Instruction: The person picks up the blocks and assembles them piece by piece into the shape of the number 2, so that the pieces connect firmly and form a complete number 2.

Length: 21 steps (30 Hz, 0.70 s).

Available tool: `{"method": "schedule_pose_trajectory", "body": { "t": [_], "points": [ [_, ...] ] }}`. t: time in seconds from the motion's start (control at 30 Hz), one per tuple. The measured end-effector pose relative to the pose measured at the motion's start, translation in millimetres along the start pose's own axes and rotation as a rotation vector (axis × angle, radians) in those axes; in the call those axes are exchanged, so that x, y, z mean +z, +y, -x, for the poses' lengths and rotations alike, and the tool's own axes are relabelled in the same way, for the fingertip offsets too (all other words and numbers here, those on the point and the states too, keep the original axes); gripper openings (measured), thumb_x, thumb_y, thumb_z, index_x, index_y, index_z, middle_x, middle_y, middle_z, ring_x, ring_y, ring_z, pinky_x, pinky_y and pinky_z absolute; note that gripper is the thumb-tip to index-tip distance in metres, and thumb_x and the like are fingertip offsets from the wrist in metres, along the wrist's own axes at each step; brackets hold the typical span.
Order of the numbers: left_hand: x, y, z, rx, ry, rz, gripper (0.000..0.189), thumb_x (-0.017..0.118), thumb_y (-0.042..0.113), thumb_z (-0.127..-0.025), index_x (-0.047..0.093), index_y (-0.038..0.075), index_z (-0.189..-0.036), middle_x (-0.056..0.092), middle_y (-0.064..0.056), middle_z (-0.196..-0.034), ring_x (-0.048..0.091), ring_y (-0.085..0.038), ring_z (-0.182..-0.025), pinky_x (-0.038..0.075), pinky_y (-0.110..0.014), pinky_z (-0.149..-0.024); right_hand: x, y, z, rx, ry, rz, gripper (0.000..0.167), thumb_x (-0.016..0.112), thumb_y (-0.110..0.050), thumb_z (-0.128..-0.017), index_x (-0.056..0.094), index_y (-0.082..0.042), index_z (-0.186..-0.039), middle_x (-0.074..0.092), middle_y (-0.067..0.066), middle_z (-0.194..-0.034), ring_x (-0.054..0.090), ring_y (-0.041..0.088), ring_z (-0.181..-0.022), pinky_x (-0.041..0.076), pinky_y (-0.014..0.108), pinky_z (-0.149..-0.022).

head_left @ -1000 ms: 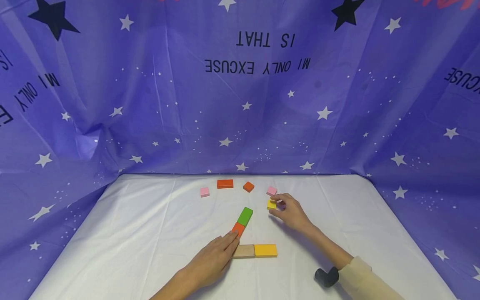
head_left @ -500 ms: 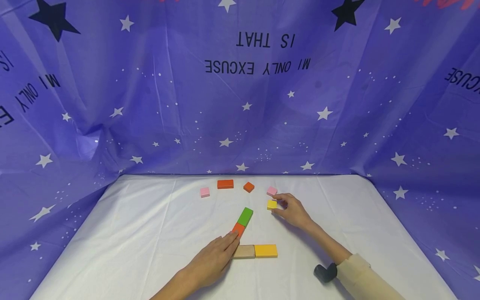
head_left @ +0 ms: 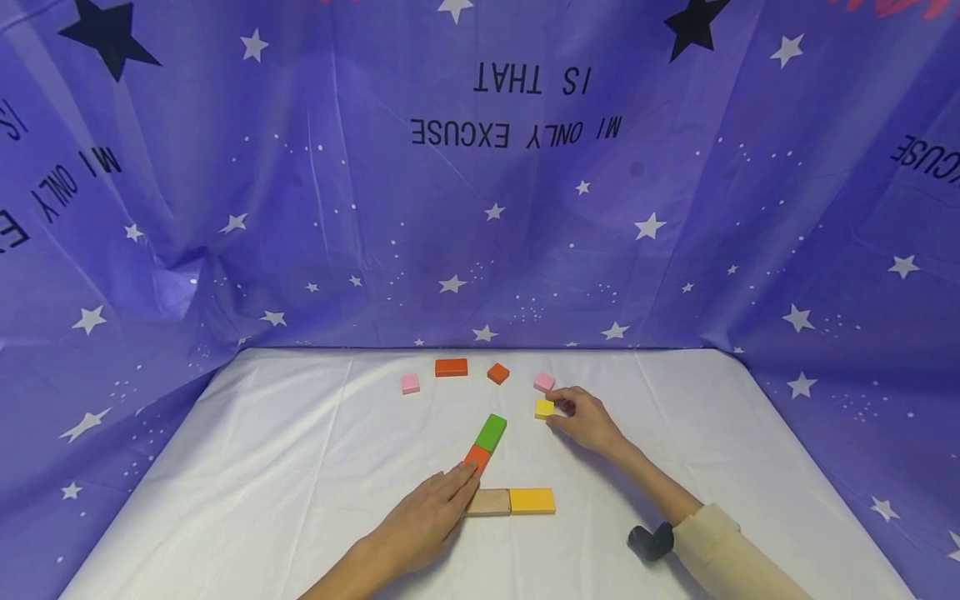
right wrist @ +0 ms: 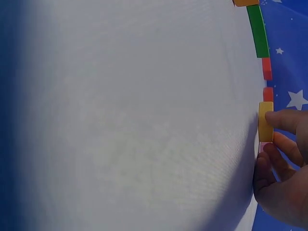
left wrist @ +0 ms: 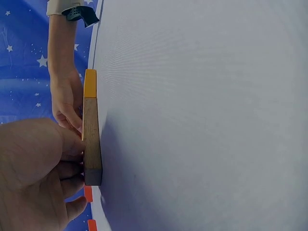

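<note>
With straight fingers, my left hand rests on the orange block, which meets a green block end to end in a slanting line. That hand hides the left end of a natural wood block, and in the left wrist view its thumb is right at the wood's edge. A yellow-orange block continues the wood to the right. My right hand pinches the right end of a small yellow block between thumb and forefinger. Just behind it lies a pink block.
Along the far part of the white-covered table lie another pink block, a long red block and a small red-orange block. A purple star-patterned cloth hangs behind the table. My right wrist bears a black device.
My right hand has slid slightly to the right along the small yellow block, which stays about where it was. My left hand has not moved.
</note>
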State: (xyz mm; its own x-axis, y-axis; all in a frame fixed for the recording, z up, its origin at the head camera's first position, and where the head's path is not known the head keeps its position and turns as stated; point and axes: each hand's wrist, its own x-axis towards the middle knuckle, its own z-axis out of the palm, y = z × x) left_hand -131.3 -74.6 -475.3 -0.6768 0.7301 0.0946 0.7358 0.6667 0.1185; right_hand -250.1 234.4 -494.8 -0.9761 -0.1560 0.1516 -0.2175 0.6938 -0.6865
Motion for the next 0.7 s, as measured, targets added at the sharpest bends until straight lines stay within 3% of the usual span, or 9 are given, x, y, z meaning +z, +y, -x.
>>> {"method": "schedule_pose_trajectory", "body": {
  "t": [0.27, 0.7],
  "points": [
    [-0.7, -0.3, -0.9, -0.004, -0.001, 0.015, 0.046, 0.054, 0.015, -0.103, 0.047, -0.001, -0.146, 0.041, -0.014, -0.154, 0.039, -0.025, -0.141, 0.038, -0.041, -0.111, -0.7, -3.0, -2.2, 0.024, -0.022, -0.005, 0.032, 0.079, -0.007, -0.083, 0.072, -0.003, -0.114, 0.066, 0.006, -0.107, 0.061, 0.022, -0.095, 0.052, 0.040, -0.087],
    [-0.2, 0.3, -1.4, -0.013, -0.014, 0.016, 0.048, 0.055, 0.015, -0.102, 0.046, -0.001, -0.147, 0.041, -0.014, -0.154, 0.039, -0.025, -0.141, 0.038, -0.042, -0.111, 3.5, -16.3, -5.8, -0.006, -0.040, -0.056, 0.033, 0.079, -0.007, -0.083, 0.071, -0.002, -0.115, 0.066, 0.006, -0.103, 0.063, 0.023, -0.095, 0.054, 0.041, -0.089]
  ]
}}
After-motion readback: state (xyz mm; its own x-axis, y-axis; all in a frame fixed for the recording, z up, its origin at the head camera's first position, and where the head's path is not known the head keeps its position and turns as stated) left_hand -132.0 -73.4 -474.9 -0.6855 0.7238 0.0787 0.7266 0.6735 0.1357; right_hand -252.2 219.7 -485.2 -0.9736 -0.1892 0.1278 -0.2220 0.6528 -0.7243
